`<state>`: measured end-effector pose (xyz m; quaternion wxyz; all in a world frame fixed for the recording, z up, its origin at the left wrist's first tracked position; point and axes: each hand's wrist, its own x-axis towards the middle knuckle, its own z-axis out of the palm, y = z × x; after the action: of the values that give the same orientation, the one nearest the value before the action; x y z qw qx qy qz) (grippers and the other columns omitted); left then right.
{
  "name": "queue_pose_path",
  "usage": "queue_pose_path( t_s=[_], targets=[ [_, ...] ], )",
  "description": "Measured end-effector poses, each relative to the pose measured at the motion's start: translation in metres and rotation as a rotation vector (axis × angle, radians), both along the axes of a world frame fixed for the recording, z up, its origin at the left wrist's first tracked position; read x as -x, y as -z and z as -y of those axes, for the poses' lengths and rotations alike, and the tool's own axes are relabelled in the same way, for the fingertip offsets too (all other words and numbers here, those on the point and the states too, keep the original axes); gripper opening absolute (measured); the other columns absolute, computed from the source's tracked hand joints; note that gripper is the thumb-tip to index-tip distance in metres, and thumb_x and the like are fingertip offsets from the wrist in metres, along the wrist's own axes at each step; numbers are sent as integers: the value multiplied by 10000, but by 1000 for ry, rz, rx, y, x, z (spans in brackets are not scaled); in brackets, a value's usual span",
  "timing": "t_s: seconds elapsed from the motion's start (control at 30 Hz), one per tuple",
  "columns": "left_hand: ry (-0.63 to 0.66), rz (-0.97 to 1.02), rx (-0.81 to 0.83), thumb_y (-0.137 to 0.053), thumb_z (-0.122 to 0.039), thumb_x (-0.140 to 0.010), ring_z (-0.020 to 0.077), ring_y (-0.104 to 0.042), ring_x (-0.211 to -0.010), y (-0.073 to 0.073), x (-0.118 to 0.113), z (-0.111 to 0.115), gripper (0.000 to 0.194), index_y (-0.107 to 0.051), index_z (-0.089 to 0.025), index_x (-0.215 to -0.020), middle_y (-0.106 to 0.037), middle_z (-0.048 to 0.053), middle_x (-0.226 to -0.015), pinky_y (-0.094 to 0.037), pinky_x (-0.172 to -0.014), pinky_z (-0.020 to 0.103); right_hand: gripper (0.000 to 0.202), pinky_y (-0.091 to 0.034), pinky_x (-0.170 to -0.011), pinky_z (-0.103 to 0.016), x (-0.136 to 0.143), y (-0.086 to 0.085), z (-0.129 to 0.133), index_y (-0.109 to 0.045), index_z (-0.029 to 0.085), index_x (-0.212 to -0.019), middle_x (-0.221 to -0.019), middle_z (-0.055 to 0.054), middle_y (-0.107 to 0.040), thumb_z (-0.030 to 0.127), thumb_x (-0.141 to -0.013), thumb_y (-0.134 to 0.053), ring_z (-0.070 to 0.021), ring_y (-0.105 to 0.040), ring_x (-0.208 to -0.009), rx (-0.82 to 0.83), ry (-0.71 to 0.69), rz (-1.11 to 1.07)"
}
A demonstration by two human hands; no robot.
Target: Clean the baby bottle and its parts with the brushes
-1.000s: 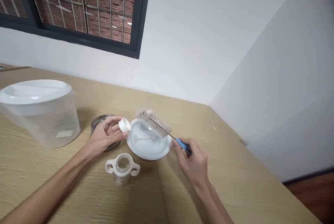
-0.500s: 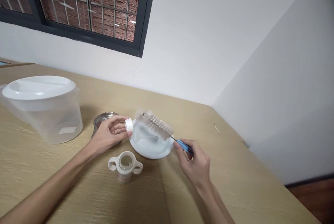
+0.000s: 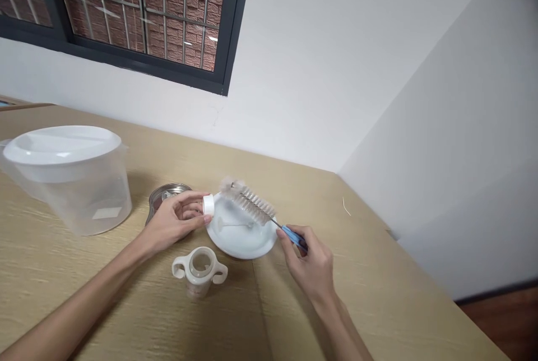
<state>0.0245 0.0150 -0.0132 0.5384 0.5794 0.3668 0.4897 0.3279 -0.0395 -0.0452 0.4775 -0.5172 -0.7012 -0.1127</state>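
Observation:
My left hand point(image 3: 179, 216) pinches a small white bottle ring point(image 3: 208, 205) between thumb and fingers, by the left rim of a white plate point(image 3: 239, 249). In my right hand point(image 3: 309, 263) is the blue handle of a bottle brush point(image 3: 257, 208); its pale bristles point up and left over the plate. On the plate lies a small clear stick-like piece point(image 3: 235, 225). A two-handled baby bottle point(image 3: 199, 274), open at the top, stands upright on the table in front of my left hand. The brush and the ring are apart.
A large translucent pitcher point(image 3: 90, 193) with a white lid stands at the left. Behind my left hand, a round metal tin point(image 3: 153, 197) is partly covered. A thin pale strip point(image 3: 346, 206) lies on the wooden table at the right. A wall and a barred window rise behind.
The view has shifted very slightly. Both hands keep their grips, with the ring and the brush held in almost the same places.

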Motion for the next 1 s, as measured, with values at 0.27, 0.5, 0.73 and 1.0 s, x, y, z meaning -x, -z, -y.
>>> queue_pose_path(
  t_s=[0.27, 0.5, 0.73, 1.0],
  targets=[
    [-21, 86, -37, -846, -207, -681, 192, -684, -946, 3, 0, 1, 578, -554, -198, -1180, -677, 72, -1098, -545, -878, 361, 159, -461, -487, -220, 0, -4, 0, -644, 181, -904, -723, -2, -686, 336, -888, -671, -95, -546, -489, -38, 43, -23],
    [-34, 105, -6, -886, -235, -627, 216, -710, -930, 4, 0, -2, 541, -583, -173, -1071, -706, 106, -1141, -566, -871, 376, 146, -462, -491, -216, -5, -7, -1, -647, 182, -904, -749, -9, -700, 322, -880, -683, -95, -562, -506, -79, 58, 1],
    [-161, -37, -137, -906, -263, -592, 294, -672, -1082, 4, 4, -5, 581, -626, -169, -1092, -735, 118, -1098, -525, -987, 477, 130, -455, -481, -218, -3, -8, 2, -641, 192, -924, -753, -4, -703, 304, -879, -688, -94, -551, -489, -83, 41, 9],
    [-175, -86, -199, -870, -267, -653, 272, -666, -1087, 5, 4, -3, 535, -614, -174, -1114, -718, 110, -1130, -519, -1009, 461, 141, -489, -573, -240, -9, -3, -5, -640, 189, -897, -728, -3, -708, 326, -896, -674, -134, -658, -589, -118, 165, 152]
  ],
)
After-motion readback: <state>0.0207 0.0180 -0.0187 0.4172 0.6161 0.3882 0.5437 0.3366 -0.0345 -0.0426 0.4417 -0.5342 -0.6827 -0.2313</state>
